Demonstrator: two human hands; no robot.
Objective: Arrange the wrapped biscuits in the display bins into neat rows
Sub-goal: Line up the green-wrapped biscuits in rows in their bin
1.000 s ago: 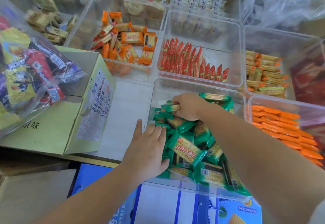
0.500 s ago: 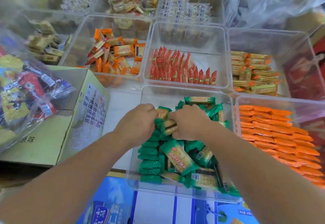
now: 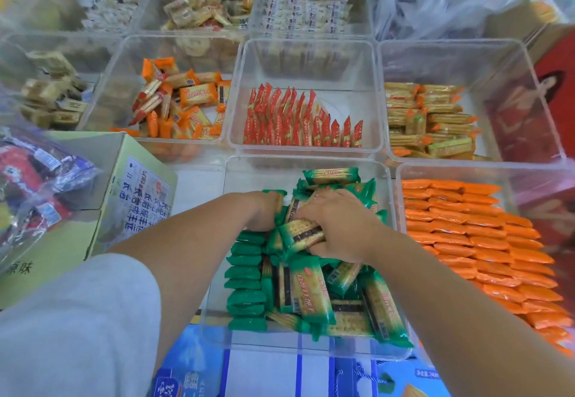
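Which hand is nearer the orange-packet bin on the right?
Right. The right hand grips a green packet mid-bin, left of the orange-packet bin; the left hand sits further left again.

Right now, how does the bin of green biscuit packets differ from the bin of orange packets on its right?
The green bin holds one neat row along its left wall and a loose heap; the orange bin holds orange packets in tidy overlapping rows. The left hand and the right hand, which grips a green packet, are in the green bin; no hand is in the orange bin. Both are clear plastic, side by side.
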